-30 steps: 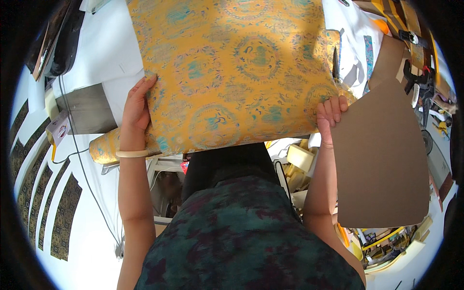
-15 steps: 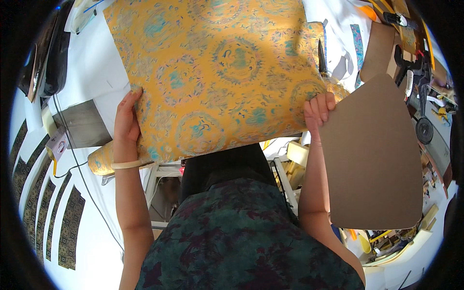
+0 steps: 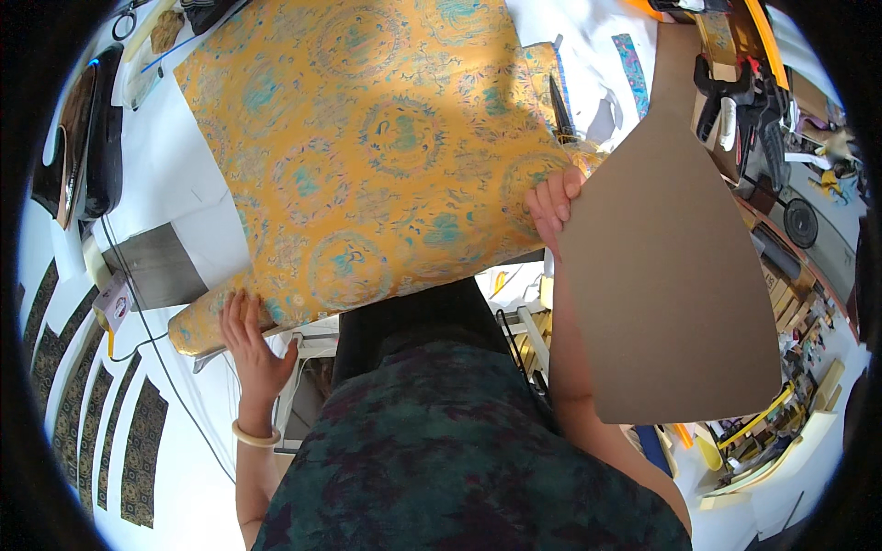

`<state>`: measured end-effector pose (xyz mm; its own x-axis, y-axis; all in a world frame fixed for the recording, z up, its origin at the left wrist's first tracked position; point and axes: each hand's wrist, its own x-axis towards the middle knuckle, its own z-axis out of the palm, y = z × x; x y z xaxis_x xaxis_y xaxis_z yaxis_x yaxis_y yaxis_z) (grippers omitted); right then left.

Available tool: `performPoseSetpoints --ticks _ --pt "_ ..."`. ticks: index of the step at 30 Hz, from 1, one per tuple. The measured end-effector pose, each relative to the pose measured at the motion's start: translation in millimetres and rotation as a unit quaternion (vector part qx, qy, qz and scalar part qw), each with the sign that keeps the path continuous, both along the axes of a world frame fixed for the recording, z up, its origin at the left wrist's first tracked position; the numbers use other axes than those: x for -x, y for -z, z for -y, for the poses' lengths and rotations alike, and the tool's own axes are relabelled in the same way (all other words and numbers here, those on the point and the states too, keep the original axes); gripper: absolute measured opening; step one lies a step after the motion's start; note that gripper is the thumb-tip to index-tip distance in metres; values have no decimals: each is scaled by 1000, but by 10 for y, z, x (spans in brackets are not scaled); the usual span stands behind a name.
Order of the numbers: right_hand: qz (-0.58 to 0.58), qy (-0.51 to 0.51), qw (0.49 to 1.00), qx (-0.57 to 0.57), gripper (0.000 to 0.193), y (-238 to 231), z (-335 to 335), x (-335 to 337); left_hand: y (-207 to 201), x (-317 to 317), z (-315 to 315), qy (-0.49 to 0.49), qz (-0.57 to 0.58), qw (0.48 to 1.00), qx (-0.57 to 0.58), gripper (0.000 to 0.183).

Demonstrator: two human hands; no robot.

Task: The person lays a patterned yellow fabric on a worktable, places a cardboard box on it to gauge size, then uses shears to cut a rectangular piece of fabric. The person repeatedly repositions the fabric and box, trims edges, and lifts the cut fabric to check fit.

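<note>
Yellow brocade fabric (image 3: 401, 138) with blue-green round motifs lies spread out before me. Its near edge is wound into a roll (image 3: 207, 319), which sticks out at the left. My left hand (image 3: 253, 344), with a pale bangle at the wrist, rests its outstretched fingers on this roll, thumb apart. At the right edge of the cloth, my right hand (image 3: 554, 200) has its fingers curled closed at the left edge of a large brown board (image 3: 675, 294). The board covers part of my right forearm. Dark scissors (image 3: 559, 108) lie by the fabric's right edge.
Dark patterned strips (image 3: 144, 450) lie on the white surface at left, with a black cable (image 3: 152, 344) beside them. Black clamps (image 3: 726, 101) and a cluttered box of tools and wood pieces (image 3: 749, 441) stand at right. A turquoise strip (image 3: 630, 73) lies farther back.
My left hand has moved from the fabric's left edge down onto the roll, its fingers now spread. The right hand stays at the board's edge. The whole view has shifted.
</note>
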<state>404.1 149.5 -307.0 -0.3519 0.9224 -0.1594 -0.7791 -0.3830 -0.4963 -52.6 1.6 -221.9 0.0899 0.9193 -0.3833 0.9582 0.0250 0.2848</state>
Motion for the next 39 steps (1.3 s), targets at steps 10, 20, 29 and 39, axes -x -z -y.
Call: performPoseSetpoints --ticks 10,20,29,39 --pt "16 -12 1000 -7 19 0 -40 -37 165 309 -414 94 17 995 -7 69" --pt "20 -13 1000 2 26 -187 99 114 187 715 -1112 8 218 922 321 51" --pt "19 28 999 36 26 -155 190 188 81 581 -1261 -10 16 993 118 42" --pt "22 0 998 53 24 -81 144 128 1096 150 -2504 -462 315 822 -108 56"
